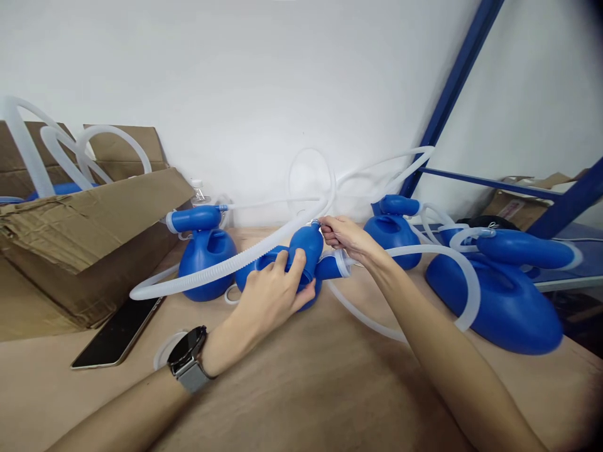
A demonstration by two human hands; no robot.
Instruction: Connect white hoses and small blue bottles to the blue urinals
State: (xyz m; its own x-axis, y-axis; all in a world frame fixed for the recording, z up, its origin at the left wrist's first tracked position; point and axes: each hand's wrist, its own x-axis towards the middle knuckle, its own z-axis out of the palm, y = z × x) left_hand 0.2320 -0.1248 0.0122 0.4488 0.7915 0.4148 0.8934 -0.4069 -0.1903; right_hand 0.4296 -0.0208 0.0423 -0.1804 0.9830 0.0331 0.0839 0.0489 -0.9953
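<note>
My left hand (273, 295) is wrapped round a blue plastic bottle (305, 250) lying on the wooden table (301, 389). My right hand (343, 238) pinches the small fitting and thin clear tube at the bottle's top end (315, 223). A white corrugated hose (207, 276) runs from there leftward across the table. A watch sits on my left wrist.
Blue bottles with hoses stand at left (205, 251), behind my right hand (396, 232) and at right (499, 295). An open cardboard box (89, 232) holding more hoses is at left. A phone (117, 333) lies before it. A blue shelf frame (452, 94) rises at right.
</note>
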